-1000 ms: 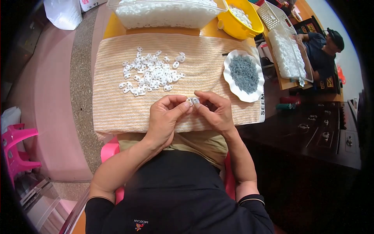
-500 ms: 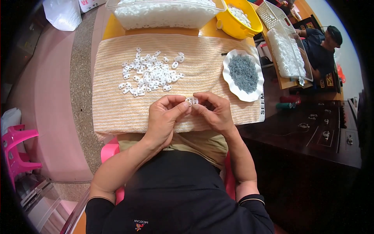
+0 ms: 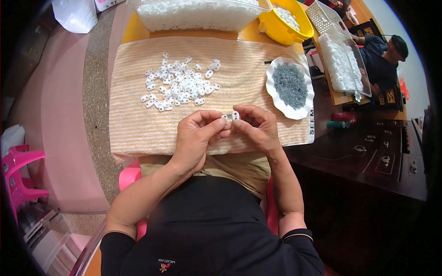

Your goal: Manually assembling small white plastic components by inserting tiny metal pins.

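Observation:
My left hand (image 3: 199, 131) pinches a small white two-hole plastic piece, like a cord lock part (image 3: 225, 117), between thumb and fingertips. Facing it, my right hand (image 3: 258, 128) grips another white two-hole plastic piece (image 3: 235, 115) upright. The pieces are very close together; what lies between them is too small to make out. Beyond my left hand spreads a loose pile of similar white pieces (image 3: 189, 87) on a striped beige towel (image 3: 133, 124). To the right, a scalloped white dish (image 3: 302, 112) holds a heap of fine grey bits (image 3: 289, 85), apparently tiny springs.
A clear tub (image 3: 198, 25) of white pieces and a yellow basin (image 3: 264, 25) stand at the far edge. Another tub (image 3: 343, 64) is at far right, with a person (image 3: 380, 60) beyond it. A dark cabinet (image 3: 359, 156) stands right; a pink stool (image 3: 23, 177) is left.
The two white pieces have come slightly apart, and the one in my right hand has turned more upright. My right hand has shifted slightly rightward and up. The view has shifted a little.

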`<move>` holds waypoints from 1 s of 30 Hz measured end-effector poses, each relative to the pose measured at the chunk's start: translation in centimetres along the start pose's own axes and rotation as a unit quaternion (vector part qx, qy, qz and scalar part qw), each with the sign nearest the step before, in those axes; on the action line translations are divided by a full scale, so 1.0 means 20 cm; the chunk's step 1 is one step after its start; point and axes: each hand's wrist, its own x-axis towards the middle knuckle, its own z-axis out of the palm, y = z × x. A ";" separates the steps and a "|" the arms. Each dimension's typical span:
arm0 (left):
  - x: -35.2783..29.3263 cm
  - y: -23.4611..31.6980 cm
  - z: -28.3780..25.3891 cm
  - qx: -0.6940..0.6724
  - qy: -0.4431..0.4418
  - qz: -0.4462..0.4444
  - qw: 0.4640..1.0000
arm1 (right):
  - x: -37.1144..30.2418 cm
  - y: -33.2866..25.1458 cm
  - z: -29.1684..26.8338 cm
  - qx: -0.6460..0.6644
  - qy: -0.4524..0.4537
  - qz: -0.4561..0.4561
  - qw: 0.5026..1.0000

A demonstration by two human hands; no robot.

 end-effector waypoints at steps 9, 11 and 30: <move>0.00 0.00 0.01 0.009 -0.006 -0.008 1.000 | 0.00 -0.01 -0.01 0.012 0.002 0.008 1.000; 0.00 0.00 0.01 0.009 -0.005 -0.008 1.000 | 0.00 -0.01 -0.01 0.022 -0.006 0.004 1.000; 0.00 0.00 0.00 0.011 -0.015 -0.007 1.000 | -0.01 -0.01 -0.01 0.030 -0.018 0.018 0.999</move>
